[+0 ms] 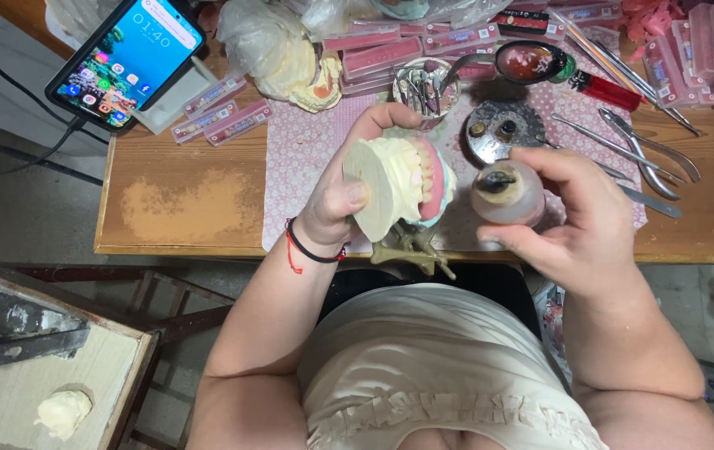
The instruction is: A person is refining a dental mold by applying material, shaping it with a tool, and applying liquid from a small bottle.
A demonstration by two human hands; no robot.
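My left hand [336,196] grips a cream plaster dental model [390,179] with pink wax gums and white teeth, mounted on a brass articulator frame [411,250]. It is held upright above the near table edge. My right hand [578,221] holds a small clear glass burner bottle [507,193] with a blackened wick top, just to the right of the model and not touching it.
A wooden table [190,208] carries a pink patterned cloth [298,150], a phone on a stand [127,58], pink tooth-strip boxes [382,54], a cup of tools [425,83], metal instruments [640,150], a red lighter [603,87] and a round metal dish [503,129]. A second bench [32,383] sits lower left.
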